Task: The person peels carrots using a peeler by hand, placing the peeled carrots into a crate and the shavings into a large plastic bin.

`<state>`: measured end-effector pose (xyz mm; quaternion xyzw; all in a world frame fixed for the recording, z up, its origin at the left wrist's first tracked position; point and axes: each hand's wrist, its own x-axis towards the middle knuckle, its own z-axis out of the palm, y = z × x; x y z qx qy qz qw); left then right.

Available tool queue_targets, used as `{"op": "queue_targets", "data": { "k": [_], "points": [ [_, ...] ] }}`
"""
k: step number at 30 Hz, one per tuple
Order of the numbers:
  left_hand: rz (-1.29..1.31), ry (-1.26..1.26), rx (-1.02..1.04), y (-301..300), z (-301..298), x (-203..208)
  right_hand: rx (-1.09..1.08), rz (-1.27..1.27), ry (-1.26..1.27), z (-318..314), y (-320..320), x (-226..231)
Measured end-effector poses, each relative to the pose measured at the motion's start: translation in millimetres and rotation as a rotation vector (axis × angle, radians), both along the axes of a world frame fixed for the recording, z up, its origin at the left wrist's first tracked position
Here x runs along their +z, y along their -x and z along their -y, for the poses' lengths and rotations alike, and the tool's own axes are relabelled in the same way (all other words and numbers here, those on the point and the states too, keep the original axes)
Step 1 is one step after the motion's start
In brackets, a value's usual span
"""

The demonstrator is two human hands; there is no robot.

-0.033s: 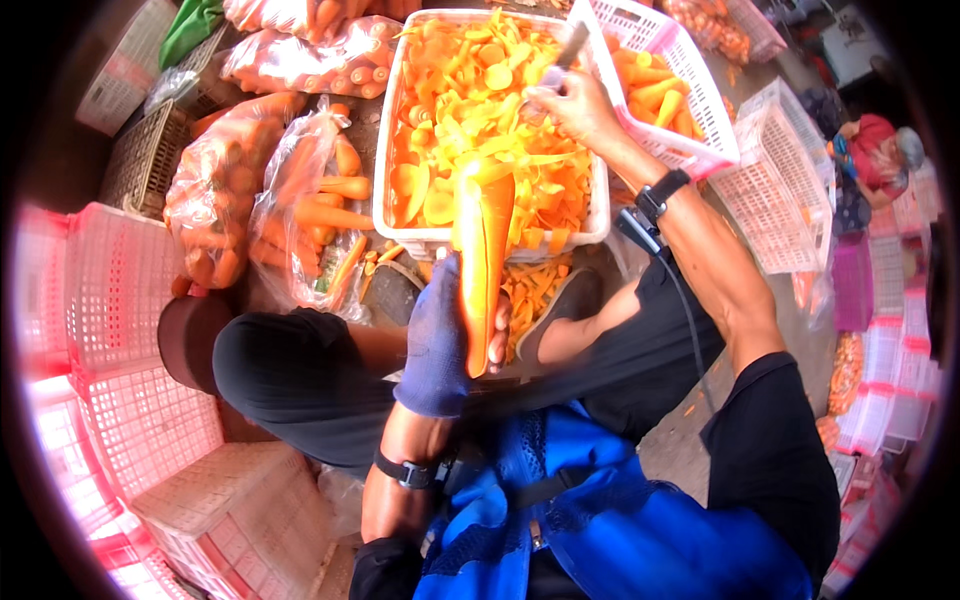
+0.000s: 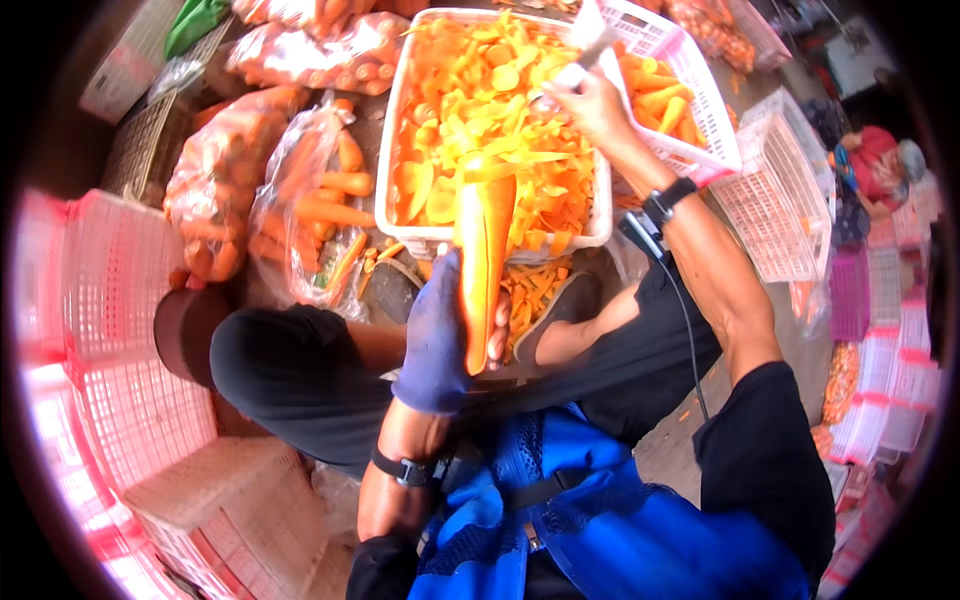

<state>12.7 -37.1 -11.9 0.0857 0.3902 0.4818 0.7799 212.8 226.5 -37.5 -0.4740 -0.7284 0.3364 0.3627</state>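
Note:
My left hand (image 2: 432,335), in a purple-blue glove, is wrapped around the lower part of a large peeled carrot (image 2: 484,270). The carrot points away from me, its far end over the near rim of a white crate (image 2: 592,238) heaped with orange peelings (image 2: 490,120). My bare right hand (image 2: 597,108) is closed on a peeler (image 2: 594,54) above the crate's right side. The peeler's dark end sticks out past the fingers and the rest is partly hidden. It is apart from the carrot.
Right of the peelings stands a white-and-pink crate (image 2: 712,125) of peeled carrots. Plastic bags of carrots (image 2: 225,185) lie to the left. Peelings (image 2: 535,290) are on the floor between my shoes. Stacked pink crates (image 2: 120,290) stand at left; a person (image 2: 880,165) sits far right.
My right hand has moved slightly to the right with the peeler, farther from the carrot. The left hand and the carrot stay almost in place.

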Motion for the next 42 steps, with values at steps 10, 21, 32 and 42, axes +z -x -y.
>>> {"op": "queue_targets", "data": {
  "k": [10,21,32,42],
  "points": [
    [0.192,0.167,-0.044,8.3,-7.5,-58.1,0.482,-0.119,0.352,150.8,58.5,24.5],
    [-0.025,0.100,0.069,-0.6,-0.3,-62.5,0.027,-0.003,0.139,38.0,19.3,0.7],
    [0.282,0.128,-0.023,18.0,-3.3,-79.3,0.534,-0.128,0.619,131.6,65.8,5.9],
    [0.166,0.227,0.062,12.0,5.8,-71.3,0.099,0.021,0.212,58.8,51.4,-7.6]
  ]
}}
